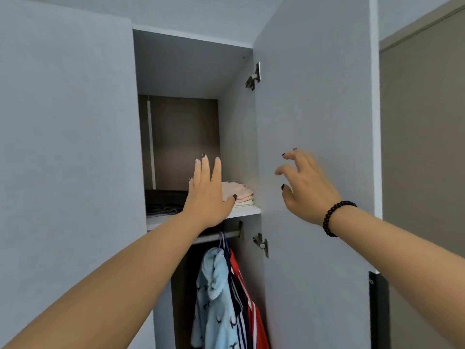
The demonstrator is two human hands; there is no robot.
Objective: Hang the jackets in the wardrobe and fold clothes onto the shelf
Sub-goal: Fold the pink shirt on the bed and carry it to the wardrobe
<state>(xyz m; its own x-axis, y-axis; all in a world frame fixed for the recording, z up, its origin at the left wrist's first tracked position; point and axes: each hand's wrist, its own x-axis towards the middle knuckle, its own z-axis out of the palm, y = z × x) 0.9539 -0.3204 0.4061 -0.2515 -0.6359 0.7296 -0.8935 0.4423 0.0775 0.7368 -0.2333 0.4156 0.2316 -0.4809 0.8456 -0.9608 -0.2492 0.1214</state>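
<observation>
Left hand (206, 197) raised before shelf (247, 210), grip wide, fingers straight, holding nothing. Right hand (305, 190) near open wardrobe door (314, 96), grip loosely curled, holding nothing. Folded pink clothes (239, 193) on shelf. Light-blue hooded jacket (214, 298), red striped jacket (253, 306) hang on rail (214, 236) below. No legible writing.

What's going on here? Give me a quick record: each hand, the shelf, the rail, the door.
left hand: raised before the shelf, fingers straight, holding nothing
right hand: blurred, fingers loosely curled, empty, before the open door
shelf: folded pink clothes, dark clothes beside them
rail: light blue jacket, navy striped one, red one hanging
</observation>
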